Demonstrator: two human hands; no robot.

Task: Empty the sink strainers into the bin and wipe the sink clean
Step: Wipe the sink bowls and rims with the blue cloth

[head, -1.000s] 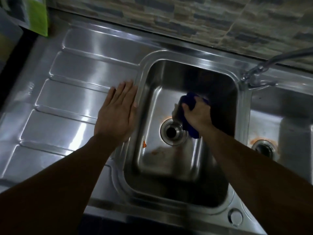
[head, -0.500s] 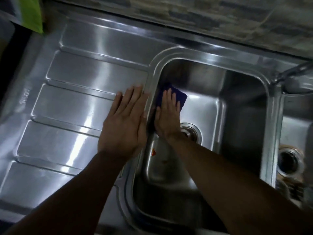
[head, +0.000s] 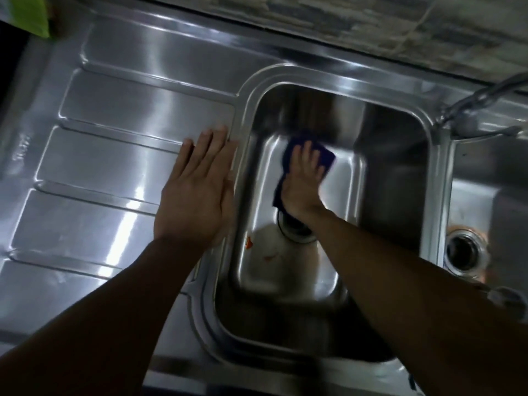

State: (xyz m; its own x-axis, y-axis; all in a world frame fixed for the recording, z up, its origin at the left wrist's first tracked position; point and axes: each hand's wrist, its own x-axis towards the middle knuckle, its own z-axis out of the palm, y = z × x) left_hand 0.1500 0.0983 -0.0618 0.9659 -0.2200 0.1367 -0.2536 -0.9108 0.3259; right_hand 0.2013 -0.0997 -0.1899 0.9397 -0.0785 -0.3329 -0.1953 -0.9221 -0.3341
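A steel sink basin [head: 394,172] fills the middle of the view. My right hand [head: 303,184] presses a dark blue cloth [head: 327,157] flat against the basin floor, just beyond the drain [head: 297,238], which my wrist partly hides. Small orange scraps [head: 249,242] lie on the floor left of the drain. My left hand [head: 197,192] rests flat, fingers together, on the drainboard [head: 114,155] at the basin's left rim. A second basin at the right shows its own drain [head: 464,251] with rusty staining around it.
The tap [head: 480,98] reaches in from the upper right over the divider between the basins. A tiled wall [head: 371,21] runs along the back. A green object [head: 31,15] sits at the top left corner beside a dark gap.
My right hand has slid the cloth from the basin's left wall out onto the floor, toward the middle. The left hand has stayed planted on the drainboard.
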